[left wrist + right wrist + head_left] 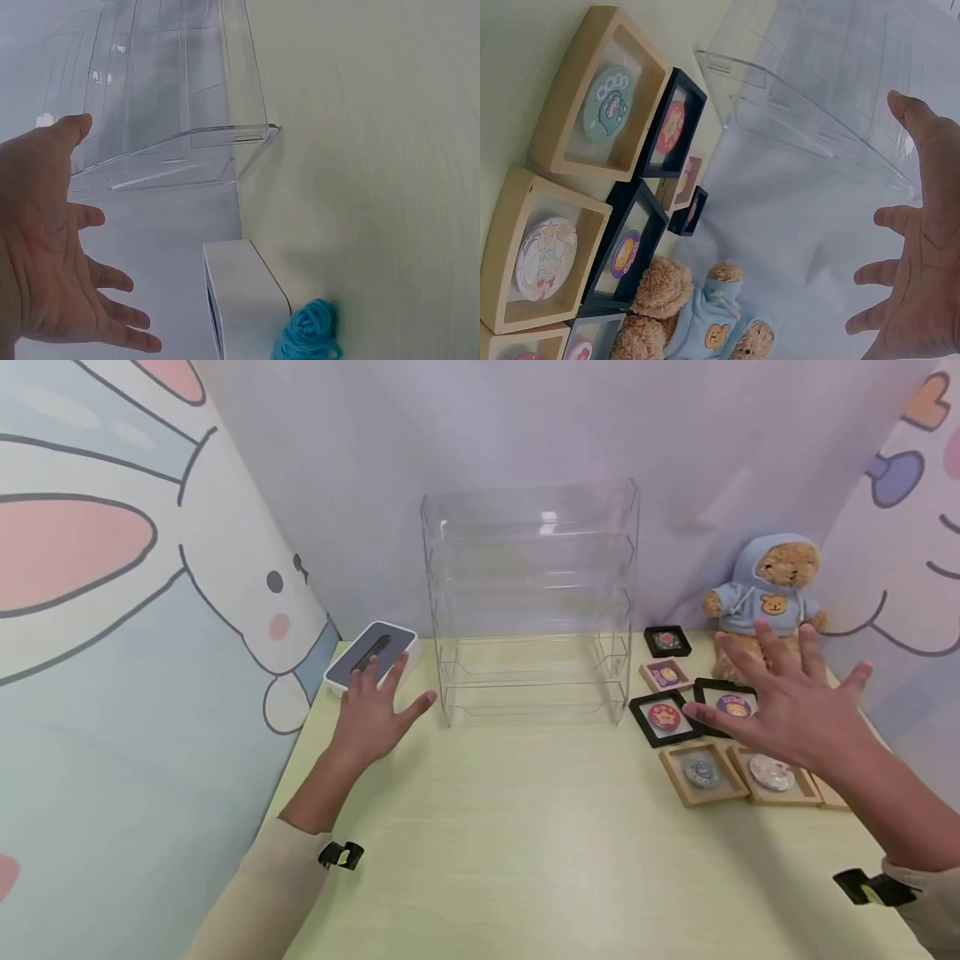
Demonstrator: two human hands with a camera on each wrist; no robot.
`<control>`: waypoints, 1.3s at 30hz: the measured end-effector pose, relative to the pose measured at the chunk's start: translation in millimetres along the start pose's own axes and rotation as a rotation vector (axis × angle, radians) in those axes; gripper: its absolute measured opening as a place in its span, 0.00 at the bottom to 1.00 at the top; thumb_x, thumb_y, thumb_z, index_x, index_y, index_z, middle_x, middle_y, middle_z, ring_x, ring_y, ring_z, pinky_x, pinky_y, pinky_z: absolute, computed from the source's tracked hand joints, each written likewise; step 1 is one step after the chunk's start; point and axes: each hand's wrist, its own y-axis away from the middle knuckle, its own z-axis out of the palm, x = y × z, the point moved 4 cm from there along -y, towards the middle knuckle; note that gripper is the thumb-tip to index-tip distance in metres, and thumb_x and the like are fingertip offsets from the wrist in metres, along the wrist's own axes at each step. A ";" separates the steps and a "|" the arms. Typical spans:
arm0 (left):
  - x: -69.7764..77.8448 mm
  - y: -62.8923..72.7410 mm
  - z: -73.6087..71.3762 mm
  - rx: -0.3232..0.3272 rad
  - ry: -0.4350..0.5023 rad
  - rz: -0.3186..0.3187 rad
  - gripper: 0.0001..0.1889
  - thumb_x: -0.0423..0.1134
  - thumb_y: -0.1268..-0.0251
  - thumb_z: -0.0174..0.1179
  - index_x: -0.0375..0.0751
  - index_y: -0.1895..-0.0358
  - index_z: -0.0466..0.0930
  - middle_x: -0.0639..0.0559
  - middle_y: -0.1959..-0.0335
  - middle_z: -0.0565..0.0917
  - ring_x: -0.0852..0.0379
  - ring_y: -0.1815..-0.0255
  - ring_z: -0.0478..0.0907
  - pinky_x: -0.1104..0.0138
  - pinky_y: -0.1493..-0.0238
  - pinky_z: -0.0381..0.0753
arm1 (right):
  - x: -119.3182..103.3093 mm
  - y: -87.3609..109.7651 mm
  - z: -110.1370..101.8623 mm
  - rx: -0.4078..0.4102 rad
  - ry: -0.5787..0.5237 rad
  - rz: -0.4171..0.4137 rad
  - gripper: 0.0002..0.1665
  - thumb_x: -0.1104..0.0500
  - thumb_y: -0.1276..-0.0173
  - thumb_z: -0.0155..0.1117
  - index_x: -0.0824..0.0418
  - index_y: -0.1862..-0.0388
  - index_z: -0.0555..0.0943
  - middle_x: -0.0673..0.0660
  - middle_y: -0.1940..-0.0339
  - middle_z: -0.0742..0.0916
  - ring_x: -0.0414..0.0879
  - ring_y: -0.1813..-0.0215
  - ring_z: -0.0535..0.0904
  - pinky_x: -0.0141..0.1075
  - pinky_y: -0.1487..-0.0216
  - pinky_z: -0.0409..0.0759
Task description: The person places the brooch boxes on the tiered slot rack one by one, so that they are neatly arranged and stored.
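Observation:
My left hand (369,714) hovers with fingers spread, overlapping a white box with a dark grey top (351,658) in the head view. My right hand (798,706) is spread too, above several framed badges at the right; nothing is in either hand. Between the hands stands a clear acrylic tiered rack (532,602) against the back wall. Under the right hand lie black frames (651,732) and wooden frames (684,793), each with a round badge inside. In the right wrist view, a wooden frame (546,169) with a green badge (606,105) shows close up.
A teddy bear in a light blue hoodie (772,589) sits at the back right, behind the frames. Teal yarn (309,330) lies beside the white box in the left wrist view. Cartoon-printed panels (150,710) border the pale table (510,852) on both sides.

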 end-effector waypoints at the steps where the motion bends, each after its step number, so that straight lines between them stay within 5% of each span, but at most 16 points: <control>1: -1.0 -2.5 2.1 -0.005 0.039 0.005 0.50 0.77 0.21 0.50 0.61 0.07 0.44 0.29 0.08 0.47 0.19 0.10 0.46 0.20 0.21 0.58 | 0.0 -0.4 0.0 0.000 -0.003 -0.001 0.67 0.15 0.29 0.56 0.41 0.05 0.41 0.68 0.06 0.37 0.78 0.12 0.19 0.98 0.39 0.28; 11: -7.4 -28.6 17.9 -0.104 0.546 0.103 0.44 0.66 0.14 0.54 0.68 0.07 0.42 0.46 0.05 0.48 0.35 0.06 0.45 0.28 0.13 0.54 | -0.6 -2.6 1.7 0.016 -0.021 -0.016 0.67 0.16 0.28 0.58 0.41 0.05 0.41 0.68 0.06 0.39 0.80 0.11 0.24 0.97 0.37 0.28; 21: -4.8 -51.8 37.6 -0.289 0.942 0.088 0.42 0.58 0.11 0.55 0.72 0.08 0.38 0.45 0.06 0.52 0.38 0.09 0.60 0.37 0.14 0.64 | 1.0 -2.2 4.1 0.023 -0.038 -0.007 0.67 0.16 0.29 0.60 0.41 0.05 0.43 0.69 0.06 0.41 0.79 0.11 0.23 0.97 0.38 0.27; 29: -5.2 -70.0 48.1 -0.355 1.123 0.102 0.43 0.45 0.08 0.53 0.63 0.07 0.35 0.38 0.07 0.49 0.37 0.08 0.57 0.37 0.14 0.65 | 3.8 0.4 6.1 0.021 -0.052 -0.009 0.67 0.18 0.28 0.60 0.43 0.05 0.43 0.69 0.06 0.42 0.80 0.11 0.24 0.98 0.38 0.28; 39: -7.5 -82.4 56.9 -0.406 1.294 0.106 0.47 0.41 0.12 0.59 0.65 0.07 0.34 0.36 0.08 0.50 0.36 0.09 0.56 0.34 0.13 0.59 | 10.9 3.4 9.8 0.022 -0.019 0.015 0.69 0.16 0.29 0.60 0.42 0.05 0.40 0.71 0.06 0.46 0.80 0.11 0.25 0.98 0.37 0.30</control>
